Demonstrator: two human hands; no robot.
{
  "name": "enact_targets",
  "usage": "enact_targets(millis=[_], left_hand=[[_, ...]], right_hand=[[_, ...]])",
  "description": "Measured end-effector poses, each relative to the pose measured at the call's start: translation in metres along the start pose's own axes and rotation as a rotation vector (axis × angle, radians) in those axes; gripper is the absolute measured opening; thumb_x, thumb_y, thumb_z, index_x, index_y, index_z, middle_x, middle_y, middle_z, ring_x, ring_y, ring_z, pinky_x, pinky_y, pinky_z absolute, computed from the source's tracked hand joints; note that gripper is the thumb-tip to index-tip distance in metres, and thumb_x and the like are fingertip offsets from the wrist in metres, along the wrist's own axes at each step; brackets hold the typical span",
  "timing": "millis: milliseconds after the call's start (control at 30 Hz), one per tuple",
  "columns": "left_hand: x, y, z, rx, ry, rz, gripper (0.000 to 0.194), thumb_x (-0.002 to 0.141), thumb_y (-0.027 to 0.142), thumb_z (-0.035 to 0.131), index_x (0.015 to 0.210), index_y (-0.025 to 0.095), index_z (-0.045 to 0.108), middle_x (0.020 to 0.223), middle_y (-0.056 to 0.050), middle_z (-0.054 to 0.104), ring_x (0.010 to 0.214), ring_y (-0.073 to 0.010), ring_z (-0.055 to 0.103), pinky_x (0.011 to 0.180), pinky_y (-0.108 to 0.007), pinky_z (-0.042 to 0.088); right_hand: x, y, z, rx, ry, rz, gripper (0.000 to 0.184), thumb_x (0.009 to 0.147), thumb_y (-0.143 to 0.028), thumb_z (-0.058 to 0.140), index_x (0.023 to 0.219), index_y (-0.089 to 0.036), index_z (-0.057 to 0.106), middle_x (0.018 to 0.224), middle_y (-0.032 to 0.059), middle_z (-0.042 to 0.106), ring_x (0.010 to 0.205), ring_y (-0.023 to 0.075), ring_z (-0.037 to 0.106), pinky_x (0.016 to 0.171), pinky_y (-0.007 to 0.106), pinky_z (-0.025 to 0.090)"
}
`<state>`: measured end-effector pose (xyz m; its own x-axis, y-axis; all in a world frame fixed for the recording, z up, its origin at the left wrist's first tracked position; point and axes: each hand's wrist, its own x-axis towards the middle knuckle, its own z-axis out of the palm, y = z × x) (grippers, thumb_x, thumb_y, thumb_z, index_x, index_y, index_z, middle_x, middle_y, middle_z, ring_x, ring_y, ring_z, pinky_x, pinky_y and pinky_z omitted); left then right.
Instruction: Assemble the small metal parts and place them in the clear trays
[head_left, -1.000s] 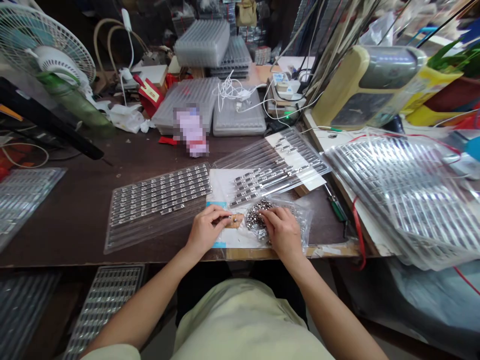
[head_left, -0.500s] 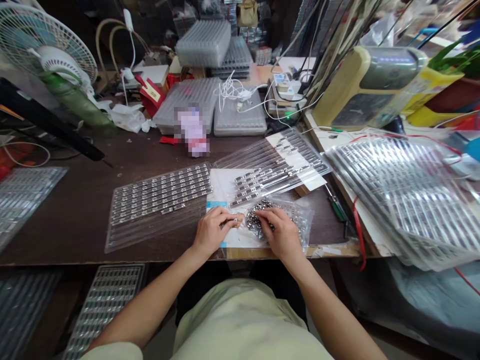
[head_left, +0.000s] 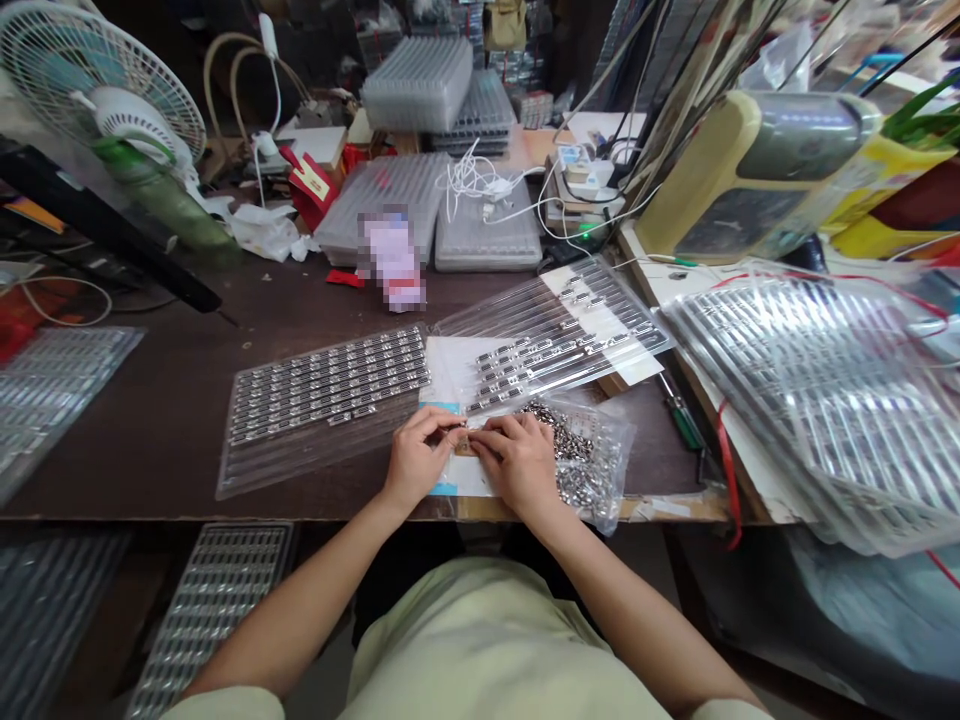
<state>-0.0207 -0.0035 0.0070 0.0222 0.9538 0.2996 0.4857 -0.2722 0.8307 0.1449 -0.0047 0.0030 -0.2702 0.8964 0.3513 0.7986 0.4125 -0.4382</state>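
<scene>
My left hand (head_left: 421, 455) is closed in a pinch, with a small metal connector mostly hidden at its fingertips. My right hand (head_left: 521, 458) pinches at the same spot; whatever it holds is too small to make out. Under the meeting fingertips a small brown block (head_left: 463, 447) lies on a white sheet (head_left: 474, 478). Right beside my right hand, a clear plastic bag (head_left: 619, 450) spreads under a heap of small shiny metal parts (head_left: 574, 455). Behind the hands, a clear ribbed tray (head_left: 457, 318) carries scattered connectors (head_left: 504, 368).
To the left lies another ribbed tray (head_left: 262, 475) with rows of connectors (head_left: 330, 385). Stacked clear trays (head_left: 817, 390) fill the right side, near a green-handled screwdriver (head_left: 684, 425). A fan (head_left: 112, 90), trays with a white cable (head_left: 469, 185) and a pixelated pinkish item (head_left: 394, 255) stand farther back.
My right hand has moved left from the heap of metal parts to my left hand's fingertips. The left hand stays nearly in place, and the view has shifted slightly.
</scene>
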Motion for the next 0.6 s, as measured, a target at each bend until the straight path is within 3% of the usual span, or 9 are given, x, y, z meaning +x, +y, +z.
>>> enact_targets(millis=[233,433,600], left_hand=[[0.0,-0.002,0.002,0.004,0.003,-0.038,0.012,0.082,0.025,0.062,0.087,0.019,0.072,0.086,-0.006,0.068,0.077,-0.0155,0.063,0.064,-0.025,0.051],[0.007,0.004,0.003,0.025,-0.004,-0.067,0.012,0.082,0.027,0.063,0.087,0.019,0.072,0.088,-0.005,0.068,0.073,-0.014,0.062,0.062,-0.024,0.049],[0.011,0.015,0.012,0.09,-0.113,0.06,0.013,0.083,0.028,0.064,0.09,0.021,0.072,0.087,-0.004,0.067,0.08,-0.0158,0.062,0.072,-0.028,0.049]], right_hand=[[-0.013,0.026,-0.022,-0.156,-0.038,-0.084,0.021,0.088,-0.027,0.059,0.108,-0.03,0.067,0.111,0.0025,0.065,0.105,0.0221,0.048,0.082,0.035,0.034],[-0.022,0.04,-0.025,-0.139,0.01,-0.075,0.016,0.092,-0.027,0.053,0.093,-0.024,0.069,0.094,0.0029,0.068,0.088,0.0184,0.053,0.074,0.031,0.036],[-0.02,0.04,-0.023,-0.039,0.118,-0.039,0.016,0.091,-0.027,0.055,0.089,-0.024,0.07,0.093,0.0036,0.067,0.086,0.0178,0.053,0.077,0.032,0.04]])
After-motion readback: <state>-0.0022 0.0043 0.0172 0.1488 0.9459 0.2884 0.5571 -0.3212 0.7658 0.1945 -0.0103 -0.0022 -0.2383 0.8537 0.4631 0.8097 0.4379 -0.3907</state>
